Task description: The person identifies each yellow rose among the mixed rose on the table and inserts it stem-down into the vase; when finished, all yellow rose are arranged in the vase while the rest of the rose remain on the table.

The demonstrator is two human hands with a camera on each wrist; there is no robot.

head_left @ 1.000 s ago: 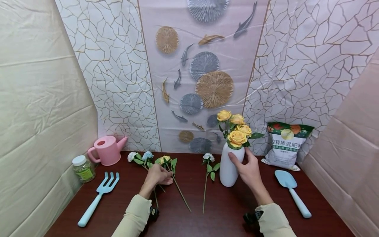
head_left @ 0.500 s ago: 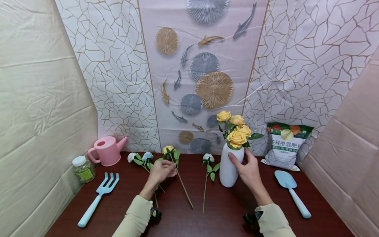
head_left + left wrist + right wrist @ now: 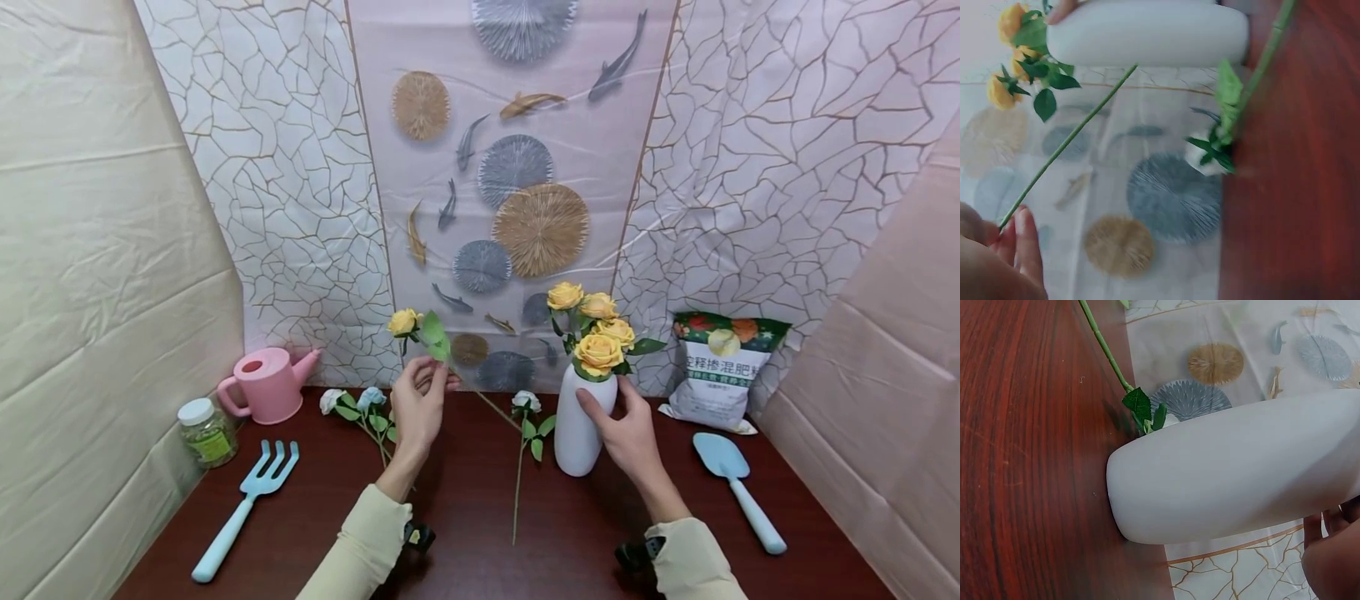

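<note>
My left hand [image 3: 422,404] pinches the stem of a yellow rose [image 3: 402,322], raised above the table. Its green stem [image 3: 1066,142] slants toward the vase in the left wrist view. With my right hand [image 3: 630,425] I hold the white vase [image 3: 579,429] near its neck, and its base stands on the table [image 3: 1035,487]. Several yellow roses [image 3: 600,353] with dark green leaves fill its mouth. Between the hands lies a white rose [image 3: 527,402], its stem toward me. Left of my left hand lie another white rose [image 3: 332,401] and a light blue rose [image 3: 371,397].
At the left are a pink watering can [image 3: 272,384], a lidded jar [image 3: 207,433] and a light blue hand fork [image 3: 255,492]. On the right, a fertilizer bag [image 3: 720,375] leans by the wall, with a light blue trowel [image 3: 738,487] before it.
My left hand has lifted the yellow rose off the table, up and slightly right, and its stem end has swung toward the vase. My right hand and the vase have stayed put.
</note>
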